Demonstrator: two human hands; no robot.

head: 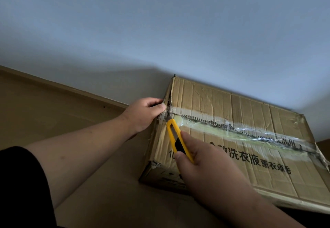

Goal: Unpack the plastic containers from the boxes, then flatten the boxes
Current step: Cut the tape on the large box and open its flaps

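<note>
Box is seen on the floor against the wall, taped seam partly slit; nearest, a yellow cutter is gripped by the right hand, beyond, its corner is pinched by the left hand; unpacking and flattening not yet begun

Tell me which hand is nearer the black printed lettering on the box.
Right. The right hand, gripping the yellow utility knife, partly covers the start of the lettering on the box. The left hand grips the box's far left edge, beyond the taped seam.
</note>
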